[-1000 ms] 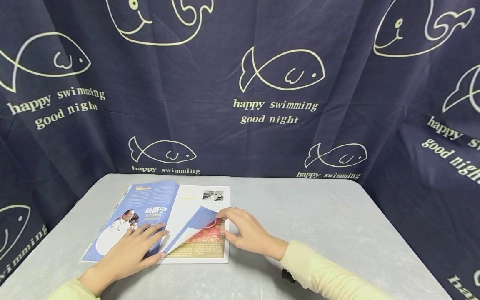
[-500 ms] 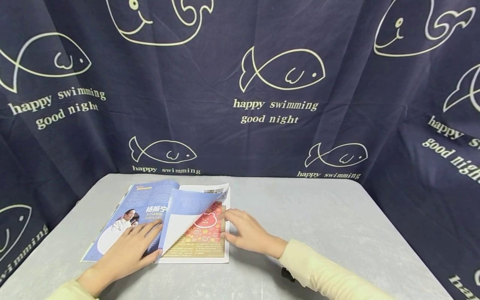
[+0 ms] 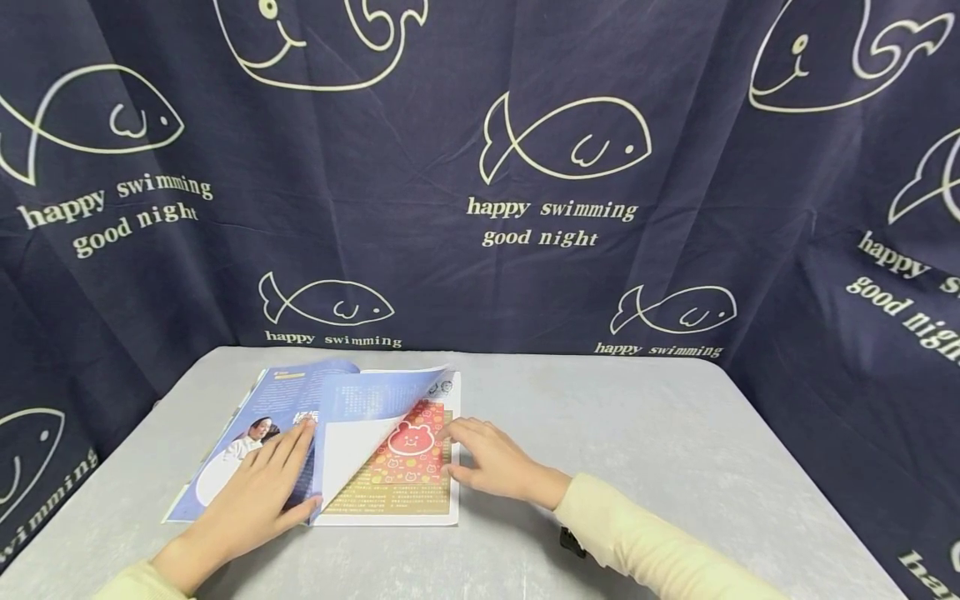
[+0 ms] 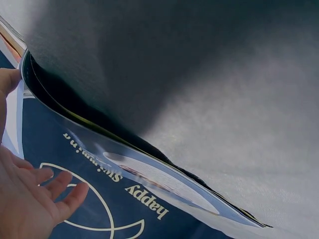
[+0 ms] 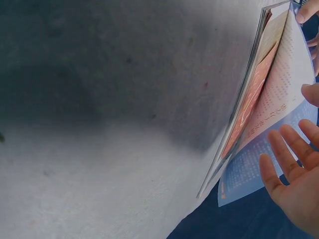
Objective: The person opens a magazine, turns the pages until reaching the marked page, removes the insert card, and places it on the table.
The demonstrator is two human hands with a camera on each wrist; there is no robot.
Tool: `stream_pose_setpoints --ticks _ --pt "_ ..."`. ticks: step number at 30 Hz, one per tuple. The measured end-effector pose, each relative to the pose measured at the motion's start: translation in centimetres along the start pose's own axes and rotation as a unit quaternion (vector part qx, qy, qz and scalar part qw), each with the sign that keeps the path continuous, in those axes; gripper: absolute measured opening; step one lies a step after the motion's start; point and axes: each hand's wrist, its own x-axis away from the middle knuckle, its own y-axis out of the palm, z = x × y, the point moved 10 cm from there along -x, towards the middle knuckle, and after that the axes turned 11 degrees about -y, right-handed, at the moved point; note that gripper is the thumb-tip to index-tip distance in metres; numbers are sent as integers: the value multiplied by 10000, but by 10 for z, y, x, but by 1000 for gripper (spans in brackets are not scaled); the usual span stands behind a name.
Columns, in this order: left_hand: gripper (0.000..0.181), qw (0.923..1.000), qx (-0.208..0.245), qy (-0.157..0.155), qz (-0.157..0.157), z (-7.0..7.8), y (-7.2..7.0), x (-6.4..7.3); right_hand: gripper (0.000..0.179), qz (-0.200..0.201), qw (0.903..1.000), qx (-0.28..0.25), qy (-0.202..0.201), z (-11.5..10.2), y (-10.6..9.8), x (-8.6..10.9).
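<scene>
A magazine [image 3: 288, 385] lies open on the grey table, its left page blue with a photo of a person. My left hand [image 3: 258, 492] rests on that page beside the spine, fingers extended, with the thumb at the foot of a lifted page [image 3: 360, 446]. This page is curled over to the left. Under it shows a flat red paper packet [image 3: 412, 442] with a bear face, lying on a gold-brown printed page. My right hand [image 3: 498, 462] is at the packet's right side, fingers loosely bent; the right wrist view shows them spread, gripping nothing.
Grey tabletop [image 3: 615, 433] extends right of the magazine. A dark blue curtain [image 3: 555, 292] with fish outlines surrounds the table's back and sides. A small black object [image 3: 572, 542] shows under the right sleeve.
The lifted page has slipped from my right fingers and swung left, uncovering more of the red packet. My left hand has slid slightly left, its fingers straighter. The right hand has hardly moved.
</scene>
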Motion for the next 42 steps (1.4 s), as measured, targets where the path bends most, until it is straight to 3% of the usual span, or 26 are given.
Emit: stream_pose_setpoints --ticks 9,25,34,42 --pt "95 9998 25 118 164 1 -3 -1 36 -169 9997 -54 155 7 4 -1" --pt "71 9984 210 480 192 9 -3 -3 36 -240 9995 -163 156 16 9 -7" --pt "62 9977 276 608 143 12 -4 -2 37 -396 9979 -318 396 27 16 -10" --pt "57 9991 188 362 -103 8 4 2 34 -418 9977 -285 458 36 18 -15"
